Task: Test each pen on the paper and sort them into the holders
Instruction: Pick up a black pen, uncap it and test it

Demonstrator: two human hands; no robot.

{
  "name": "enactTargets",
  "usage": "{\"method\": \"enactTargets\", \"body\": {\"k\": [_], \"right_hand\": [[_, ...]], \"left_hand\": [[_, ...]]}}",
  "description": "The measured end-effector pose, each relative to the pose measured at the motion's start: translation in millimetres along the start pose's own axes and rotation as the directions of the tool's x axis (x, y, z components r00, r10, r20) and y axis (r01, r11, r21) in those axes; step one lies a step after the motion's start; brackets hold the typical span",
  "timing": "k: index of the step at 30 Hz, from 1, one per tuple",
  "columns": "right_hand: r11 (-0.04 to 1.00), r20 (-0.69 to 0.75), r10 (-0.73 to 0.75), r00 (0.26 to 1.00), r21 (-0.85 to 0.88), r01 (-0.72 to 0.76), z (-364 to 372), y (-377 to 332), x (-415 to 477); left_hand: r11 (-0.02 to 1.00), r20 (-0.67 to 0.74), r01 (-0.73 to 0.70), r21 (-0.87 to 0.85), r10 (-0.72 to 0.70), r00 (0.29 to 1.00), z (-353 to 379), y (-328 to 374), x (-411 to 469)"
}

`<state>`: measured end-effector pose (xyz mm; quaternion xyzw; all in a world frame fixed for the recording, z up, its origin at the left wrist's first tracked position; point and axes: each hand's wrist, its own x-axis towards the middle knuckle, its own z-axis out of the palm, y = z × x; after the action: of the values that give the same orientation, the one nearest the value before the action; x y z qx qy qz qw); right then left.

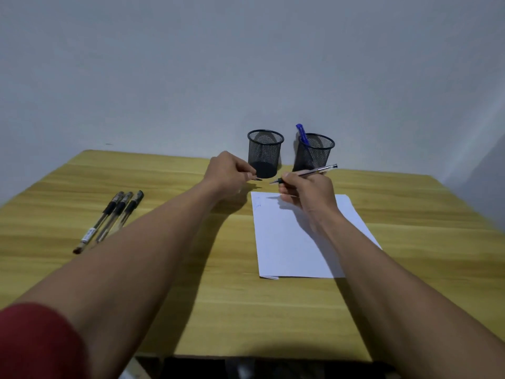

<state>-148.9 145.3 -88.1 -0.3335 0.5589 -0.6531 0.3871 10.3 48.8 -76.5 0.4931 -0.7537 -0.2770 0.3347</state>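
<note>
Right grip (308, 191) holds pen (319, 170) over wooden table (218, 296).

Holders, black wire-mesh, cylindrical: two, namely left holder (264, 154) and right holder (314, 155).
Pens, total: five.
Of these, clear-barrelled with black grips, laid side by side: three, namely outer pen (99, 221), middle pen (114, 214) and inner pen (134, 205).
Held between fingers: one clear-barrelled pen (317, 170).
Standing in right holder: one blue plastic pen (302, 134).
Detached: one small black pen cap (257, 178).
Paper: one white rectangular sheet (287, 242) counted; further sheets beneath possible, number not resolvable.
Support: one light wooden table (191, 269).
Bare hands: two, namely left hand (226, 173) and right hand (306, 192).
Sleeves: one red sleeve (32, 343).
</note>
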Motion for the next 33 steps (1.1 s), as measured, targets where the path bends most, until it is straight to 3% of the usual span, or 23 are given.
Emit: {"method": "enactTargets", "body": {"k": [6,11,17,23,33], "right_hand": [[0.996,0.003,0.016,1.0,-0.085,-0.016,-4,12,-3],[0.989,0.037,-0.001,0.999,-0.148,0.007,-1,11,-6],[0.956,0.081,-0.101,0.992,-0.269,0.12,9,10,-15],[0.94,0.161,-0.092,0.983,-0.313,0.139,12,13,-28],[0.875,0.091,-0.165,0.982,-0.446,0.188,10,30,-28]], "left_hand": [[0.989,0.037,0.002,0.15,-0.007,0.999,24,-9,12],[0.995,-0.001,0.026,0.098,-0.026,1.0,15,-9,3],[0.89,0.12,-0.18,0.418,0.143,0.982,-9,-16,-59],[0.799,0.376,-0.188,0.57,-0.051,0.925,-8,-27,-86],[0.752,0.364,-0.173,0.636,-0.095,0.927,0,-28,-84]]}}
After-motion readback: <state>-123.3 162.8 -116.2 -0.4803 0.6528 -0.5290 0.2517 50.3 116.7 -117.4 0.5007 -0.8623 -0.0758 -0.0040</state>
